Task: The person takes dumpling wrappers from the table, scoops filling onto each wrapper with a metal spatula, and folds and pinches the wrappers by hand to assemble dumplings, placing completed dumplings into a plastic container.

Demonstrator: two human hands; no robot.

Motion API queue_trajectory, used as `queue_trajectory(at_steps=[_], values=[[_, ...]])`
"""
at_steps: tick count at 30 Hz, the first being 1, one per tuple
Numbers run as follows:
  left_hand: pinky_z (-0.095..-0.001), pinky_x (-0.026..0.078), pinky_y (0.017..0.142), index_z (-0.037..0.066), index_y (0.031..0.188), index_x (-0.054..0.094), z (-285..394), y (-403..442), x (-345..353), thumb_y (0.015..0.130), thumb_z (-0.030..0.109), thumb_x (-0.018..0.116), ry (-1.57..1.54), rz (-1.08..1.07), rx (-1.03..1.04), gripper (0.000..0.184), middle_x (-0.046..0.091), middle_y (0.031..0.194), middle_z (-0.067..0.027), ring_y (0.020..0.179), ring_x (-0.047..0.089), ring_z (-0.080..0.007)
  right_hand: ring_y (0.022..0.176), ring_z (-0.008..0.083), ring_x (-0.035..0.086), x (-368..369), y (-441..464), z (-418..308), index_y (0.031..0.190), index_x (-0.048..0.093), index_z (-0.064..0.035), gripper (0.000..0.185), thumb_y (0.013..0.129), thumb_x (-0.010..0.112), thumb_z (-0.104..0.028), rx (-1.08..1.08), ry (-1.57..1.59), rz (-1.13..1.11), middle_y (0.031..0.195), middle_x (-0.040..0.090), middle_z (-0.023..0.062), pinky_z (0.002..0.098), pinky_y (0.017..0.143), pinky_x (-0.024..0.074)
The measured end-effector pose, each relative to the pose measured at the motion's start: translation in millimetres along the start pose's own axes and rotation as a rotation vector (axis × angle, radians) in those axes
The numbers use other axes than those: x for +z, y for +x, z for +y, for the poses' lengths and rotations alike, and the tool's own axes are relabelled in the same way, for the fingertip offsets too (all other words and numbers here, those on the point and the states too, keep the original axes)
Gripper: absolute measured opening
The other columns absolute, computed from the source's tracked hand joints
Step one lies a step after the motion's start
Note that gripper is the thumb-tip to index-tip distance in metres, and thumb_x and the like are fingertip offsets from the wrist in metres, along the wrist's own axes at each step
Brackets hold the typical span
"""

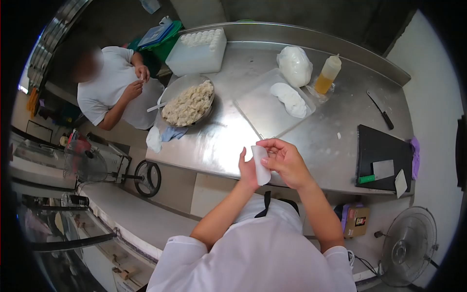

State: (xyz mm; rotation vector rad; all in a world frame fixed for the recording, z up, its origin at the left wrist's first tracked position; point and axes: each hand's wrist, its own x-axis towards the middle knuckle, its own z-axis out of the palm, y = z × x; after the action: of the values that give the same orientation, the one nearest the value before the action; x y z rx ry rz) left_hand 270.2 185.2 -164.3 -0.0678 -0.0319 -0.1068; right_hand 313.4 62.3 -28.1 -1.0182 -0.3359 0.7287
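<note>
A thin white sheet (261, 165), curved and upright, is between my two hands above the front edge of the steel table. My right hand (284, 161) pinches it along its right side with thumb and fingers. My left hand (248, 169) supports its left side, the thumb apart and pointing up. Beyond my hands, white powder (290, 100) lies on a clear tray (253, 109). To the left stands a wide bowl (210, 109) heaped with a pale, lumpy mixture (189, 104).
A co-worker (116, 85) stands at the left. Toward the back are a white container (194, 61), a filled plastic bag (295, 65) and a squeeze bottle (328, 74). A knife (381, 111) and a black board (379, 143) with a green-handled cleaver (382, 170) lie right.
</note>
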Motion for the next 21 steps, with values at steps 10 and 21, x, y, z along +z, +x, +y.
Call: queue_trajectory(at_steps=[10, 21], values=[[-0.0455, 0.021, 0.119, 0.001, 0.149, 0.029, -18, -14, 89, 0.079, 0.087, 0.033, 0.155, -0.001, -0.098, 0.112, 0.036, 0.150, -0.0167, 0.140, 0.033, -0.0306, 0.096, 0.0172, 0.065, -12, -17, -38, 0.122, 0.058, 0.0062, 0.041, 0.082, 0.064, 0.005, -0.034, -0.600, 0.134, 0.106, 0.066, 0.0136, 0.0294, 0.083, 0.0529], [-0.0408, 0.021, 0.121, -0.003, 0.150, 0.026, -11, -34, 95, 0.100, 0.045, 0.038, 0.170, 0.237, -0.048, 0.070, 0.034, 0.155, -0.0157, 0.143, 0.032, -0.0288, 0.099, 0.0289, 0.065, 4, -20, -52, 0.121, 0.060, 0.0003, 0.041, 0.081, 0.070, -0.006, -0.271, -1.095, 0.256, 0.111, 0.066, 0.0163, 0.0360, 0.083, 0.0527]])
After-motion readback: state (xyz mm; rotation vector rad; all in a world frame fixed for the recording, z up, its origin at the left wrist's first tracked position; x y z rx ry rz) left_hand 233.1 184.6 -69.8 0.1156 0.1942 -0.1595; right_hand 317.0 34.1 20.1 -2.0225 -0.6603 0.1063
